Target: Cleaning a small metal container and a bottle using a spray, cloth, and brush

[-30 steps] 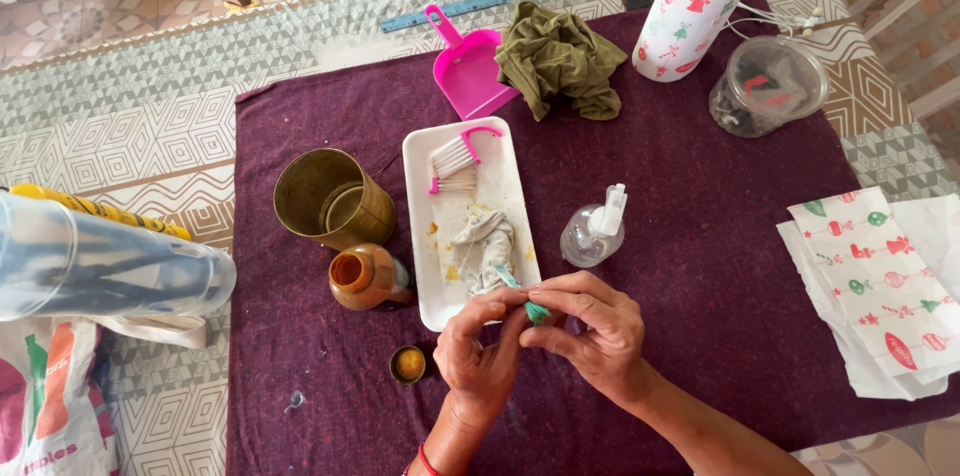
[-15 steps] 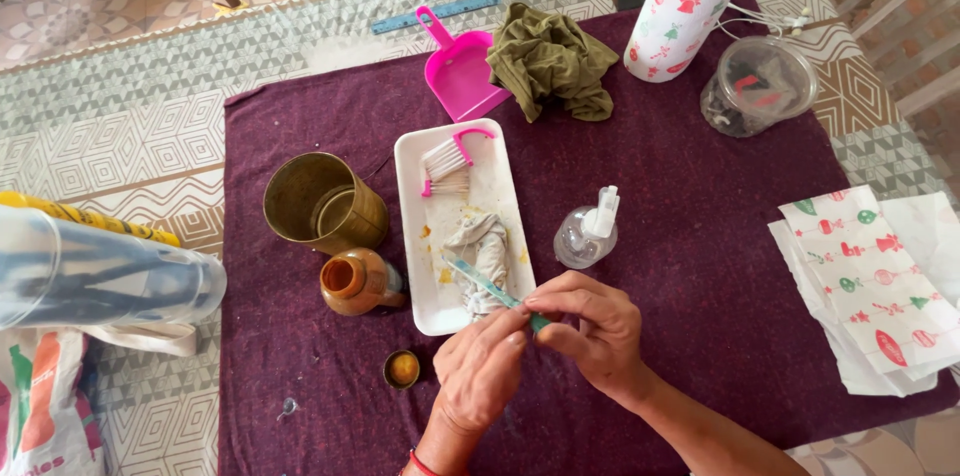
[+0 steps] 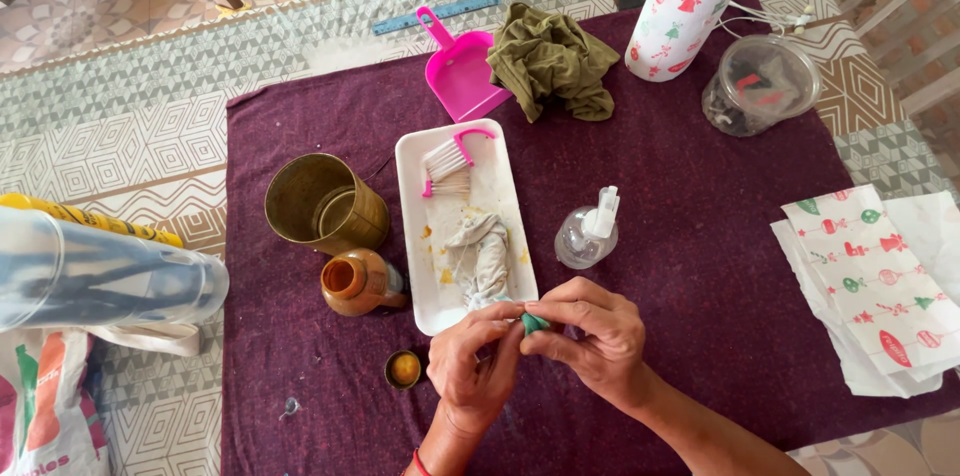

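While both hands' fingers pinch a small teal piece, patterned white roll stands top right.

Meeting low in the middle: left hand curling fingers up toward one o'clock, right hand pinching fingertips together at nine o'clock, forearms angling in from six and five o'clock.

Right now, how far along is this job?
Done: the brown bottle is open with its cap beside it; the white tray carries yellow stains and a used cloth. In hand: left hand and right hand pinch a small green piece. Left: the brass cup lies untouched.
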